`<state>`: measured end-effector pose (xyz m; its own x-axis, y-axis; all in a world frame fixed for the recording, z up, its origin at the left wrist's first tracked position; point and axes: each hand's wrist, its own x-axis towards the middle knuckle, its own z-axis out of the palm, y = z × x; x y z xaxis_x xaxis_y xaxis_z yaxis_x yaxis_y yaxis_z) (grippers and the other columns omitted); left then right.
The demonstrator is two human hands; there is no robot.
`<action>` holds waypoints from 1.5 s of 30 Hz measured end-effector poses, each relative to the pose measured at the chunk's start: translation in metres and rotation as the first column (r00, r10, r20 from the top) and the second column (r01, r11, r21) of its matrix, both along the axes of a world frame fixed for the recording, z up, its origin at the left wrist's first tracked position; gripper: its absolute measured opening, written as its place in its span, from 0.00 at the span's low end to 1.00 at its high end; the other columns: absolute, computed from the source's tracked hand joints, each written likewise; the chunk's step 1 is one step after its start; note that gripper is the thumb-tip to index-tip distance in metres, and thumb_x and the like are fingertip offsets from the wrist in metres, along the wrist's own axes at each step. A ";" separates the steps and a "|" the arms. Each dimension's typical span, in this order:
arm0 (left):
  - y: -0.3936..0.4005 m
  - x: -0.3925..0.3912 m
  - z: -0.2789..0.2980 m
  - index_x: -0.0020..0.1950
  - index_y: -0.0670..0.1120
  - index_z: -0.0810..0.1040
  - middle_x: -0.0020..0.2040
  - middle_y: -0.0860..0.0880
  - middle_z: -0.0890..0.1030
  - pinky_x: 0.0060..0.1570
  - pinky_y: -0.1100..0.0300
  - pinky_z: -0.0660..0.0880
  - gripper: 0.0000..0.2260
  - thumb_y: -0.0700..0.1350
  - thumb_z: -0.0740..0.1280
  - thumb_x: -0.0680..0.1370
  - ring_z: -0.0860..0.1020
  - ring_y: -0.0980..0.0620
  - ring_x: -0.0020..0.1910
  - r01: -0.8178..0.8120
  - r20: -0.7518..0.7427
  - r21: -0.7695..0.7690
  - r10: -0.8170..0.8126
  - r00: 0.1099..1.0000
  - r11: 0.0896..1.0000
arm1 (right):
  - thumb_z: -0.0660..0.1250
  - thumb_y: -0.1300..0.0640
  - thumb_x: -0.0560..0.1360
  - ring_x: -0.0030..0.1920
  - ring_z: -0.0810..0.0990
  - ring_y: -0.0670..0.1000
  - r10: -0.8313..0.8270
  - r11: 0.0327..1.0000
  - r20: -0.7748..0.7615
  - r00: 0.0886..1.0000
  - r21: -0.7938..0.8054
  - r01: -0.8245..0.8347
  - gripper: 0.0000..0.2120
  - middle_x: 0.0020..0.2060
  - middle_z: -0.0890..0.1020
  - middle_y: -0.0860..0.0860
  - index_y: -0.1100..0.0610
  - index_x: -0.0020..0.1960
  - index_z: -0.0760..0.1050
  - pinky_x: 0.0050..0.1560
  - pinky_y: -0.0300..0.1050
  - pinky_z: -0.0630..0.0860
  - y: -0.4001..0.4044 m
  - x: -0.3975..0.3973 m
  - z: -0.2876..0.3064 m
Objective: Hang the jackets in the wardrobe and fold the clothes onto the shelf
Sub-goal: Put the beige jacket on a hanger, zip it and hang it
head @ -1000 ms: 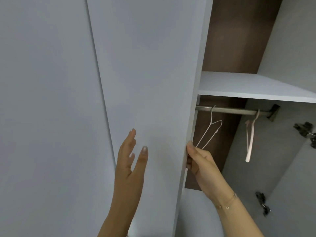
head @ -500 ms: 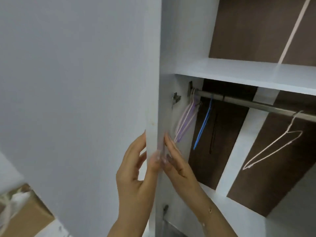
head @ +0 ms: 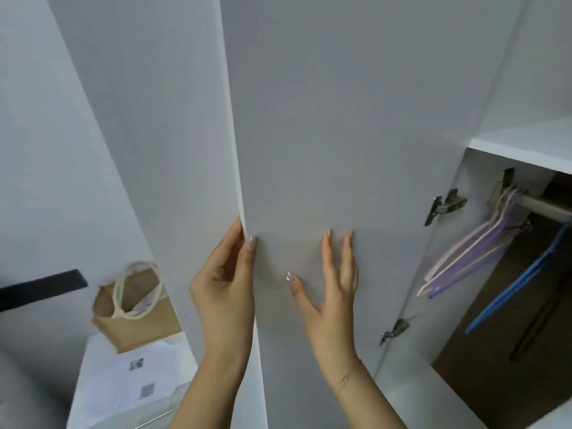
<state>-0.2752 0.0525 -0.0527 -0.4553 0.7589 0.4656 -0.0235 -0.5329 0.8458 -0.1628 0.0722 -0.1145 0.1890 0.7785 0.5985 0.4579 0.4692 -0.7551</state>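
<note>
left hand (head: 226,289) seemingly grips wardrobe door (head: 340,119) edge; right hand (head: 331,301) presses flat, fingers straight.

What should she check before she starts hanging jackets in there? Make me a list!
1. Door swung out of the way: ok. The wardrobe door is open; the left hand grips its edge and the right hand presses flat on it.
2. Hangers ready: ok. Pale purple hangers and a blue hanger hang on the rail.
3. Room along the rail: cannot tell; most of it is out of view.
4. Shelf free for folded clothes: cannot tell; only its corner shows.
5. Jackets within reach: not ok, none in view.
6. Hands free: not ok, both are on the door.
</note>
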 end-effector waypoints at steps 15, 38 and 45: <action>-0.111 -0.082 -0.063 0.62 0.53 0.80 0.60 0.51 0.83 0.59 0.62 0.76 0.13 0.46 0.66 0.78 0.80 0.52 0.60 -0.218 0.045 -0.244 0.235 0.971 0.945 | 0.66 0.52 0.77 0.75 0.58 0.39 0.645 0.724 -0.117 0.755 -0.220 -0.653 0.23 0.75 0.59 0.35 0.45 0.71 0.69 0.70 0.30 0.60 -0.076 -0.041 -0.029; -0.466 -0.379 -0.117 0.64 0.52 0.79 0.61 0.55 0.81 0.59 0.54 0.73 0.14 0.46 0.65 0.78 0.79 0.54 0.61 -0.737 0.129 -0.440 0.848 0.513 0.513 | 0.65 0.58 0.79 0.55 0.82 0.44 0.884 -0.352 -0.460 -0.082 -0.540 -0.764 0.11 0.52 0.85 0.44 0.46 0.57 0.80 0.52 0.32 0.75 -0.302 -0.439 -0.052; -0.531 -0.446 -0.139 0.56 0.58 0.82 0.60 0.55 0.82 0.57 0.55 0.73 0.13 0.51 0.68 0.73 0.80 0.55 0.59 -0.771 0.189 -0.507 0.923 0.337 0.385 | 0.65 0.58 0.79 0.57 0.81 0.43 0.879 -0.432 -0.446 -0.170 -0.591 -0.682 0.11 0.53 0.84 0.42 0.43 0.54 0.81 0.59 0.44 0.76 -0.356 -0.554 -0.068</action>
<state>-0.7217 -0.4785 -0.1914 -0.9901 -0.1161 -0.0793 -0.0542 -0.2057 0.9771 -0.7171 -0.2838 -0.1827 -0.9887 -0.0481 -0.1417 0.1395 0.0458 -0.9892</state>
